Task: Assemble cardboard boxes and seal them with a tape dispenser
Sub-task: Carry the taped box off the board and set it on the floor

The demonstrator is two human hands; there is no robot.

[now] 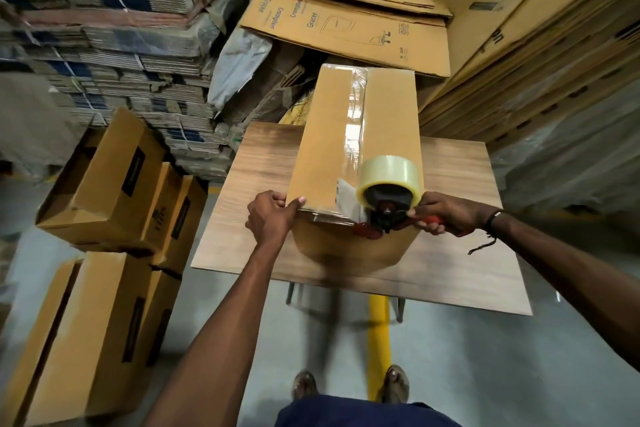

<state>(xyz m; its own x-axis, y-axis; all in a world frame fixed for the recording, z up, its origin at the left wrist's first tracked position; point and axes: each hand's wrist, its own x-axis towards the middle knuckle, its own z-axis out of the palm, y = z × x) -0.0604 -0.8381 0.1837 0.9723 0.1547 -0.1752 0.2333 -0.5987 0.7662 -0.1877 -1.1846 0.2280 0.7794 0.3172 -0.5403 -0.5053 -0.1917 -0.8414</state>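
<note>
The box (356, 156) lay mid-frame on a wood-grain table (450, 253). The left hand (272, 215) gripped its near edge; the right hand (446, 215) held the dispenser (388, 198) there. Flattened cartons (104, 45) were stacked upper left, on a grey floor (485, 357).

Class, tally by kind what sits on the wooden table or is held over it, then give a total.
Cardboard box: 1
Tape dispenser: 1
Tape roll: 1
Hands: 2, left hand and right hand
Total: 5
</note>
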